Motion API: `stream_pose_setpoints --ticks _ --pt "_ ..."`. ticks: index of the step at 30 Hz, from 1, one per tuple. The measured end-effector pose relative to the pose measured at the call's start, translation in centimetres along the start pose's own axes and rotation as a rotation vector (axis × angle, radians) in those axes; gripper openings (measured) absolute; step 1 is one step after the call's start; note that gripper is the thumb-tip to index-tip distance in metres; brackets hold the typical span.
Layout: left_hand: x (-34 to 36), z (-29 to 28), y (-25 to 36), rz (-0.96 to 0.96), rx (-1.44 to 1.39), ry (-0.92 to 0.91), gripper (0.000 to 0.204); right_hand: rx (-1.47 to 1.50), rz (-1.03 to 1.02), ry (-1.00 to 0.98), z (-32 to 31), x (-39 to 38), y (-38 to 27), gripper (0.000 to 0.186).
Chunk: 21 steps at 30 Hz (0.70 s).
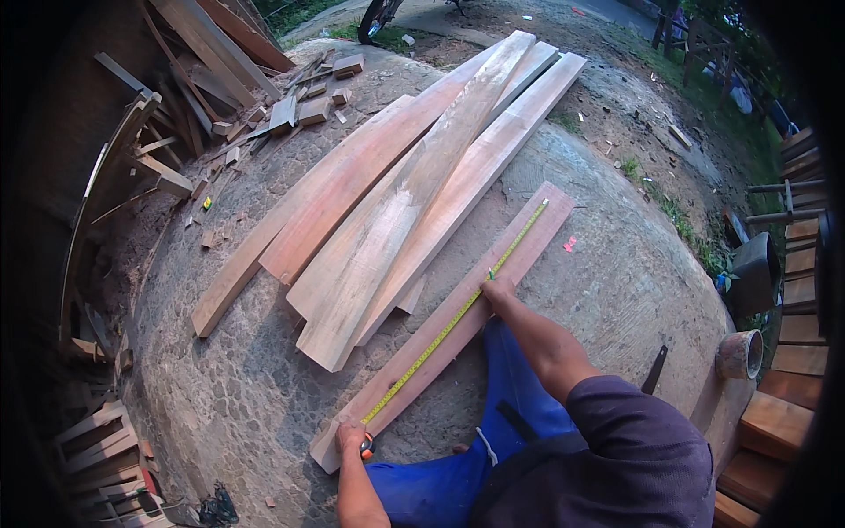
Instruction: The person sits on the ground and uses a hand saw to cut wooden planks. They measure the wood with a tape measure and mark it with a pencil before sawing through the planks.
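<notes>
A long pinkish plank (541,211) lies diagonally on the concrete, with a yellow tape measure blade (459,319) stretched along its face and the blade's end near the far end. My left hand (350,436) is closed on the orange and black tape case (366,447) at the plank's near end. My right hand (497,290) rests at the plank's right edge beside the blade, fingers closed on a small green item too small to name. My legs in blue trousers (524,387) are bent beside the plank.
Several loose boards (370,282) lie fanned to the left. Offcuts (313,111) and leaning timber (211,53) fill the back left. A dirty bucket (738,355), a dark flat tool (656,370) and stacked wood (797,352) are at the right. A motorbike wheel (377,22) stands behind.
</notes>
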<state>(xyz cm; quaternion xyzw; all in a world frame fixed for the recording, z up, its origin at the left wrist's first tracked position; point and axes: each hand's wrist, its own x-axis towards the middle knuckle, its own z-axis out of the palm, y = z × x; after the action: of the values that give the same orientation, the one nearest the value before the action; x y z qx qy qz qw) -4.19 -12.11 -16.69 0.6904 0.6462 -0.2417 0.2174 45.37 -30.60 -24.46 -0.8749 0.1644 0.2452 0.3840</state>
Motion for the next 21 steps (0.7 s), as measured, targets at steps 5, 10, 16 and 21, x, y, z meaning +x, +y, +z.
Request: stream_pose_setpoints --ticks 5,10,16,21 --pt "0.5 -0.4 0.9 0.059 -0.013 -0.033 0.042 -0.055 -0.037 -0.028 -1.4 -0.5 -1.4 0.038" --pt "1.7 -0.3 1.2 0.104 -0.043 -0.027 0.040 -0.058 -0.042 -0.039 -2.2 -0.5 -1.9 0.040" --pt "3.8 2.2 0.2 0.156 0.093 -0.010 0.037 -0.015 -0.126 -0.130 -1.9 1.2 -0.3 0.039" --pt "7.8 6.6 -1.3 0.133 0.014 -0.046 0.038 0.205 -0.092 -0.294 -3.7 -0.2 -0.5 0.052"
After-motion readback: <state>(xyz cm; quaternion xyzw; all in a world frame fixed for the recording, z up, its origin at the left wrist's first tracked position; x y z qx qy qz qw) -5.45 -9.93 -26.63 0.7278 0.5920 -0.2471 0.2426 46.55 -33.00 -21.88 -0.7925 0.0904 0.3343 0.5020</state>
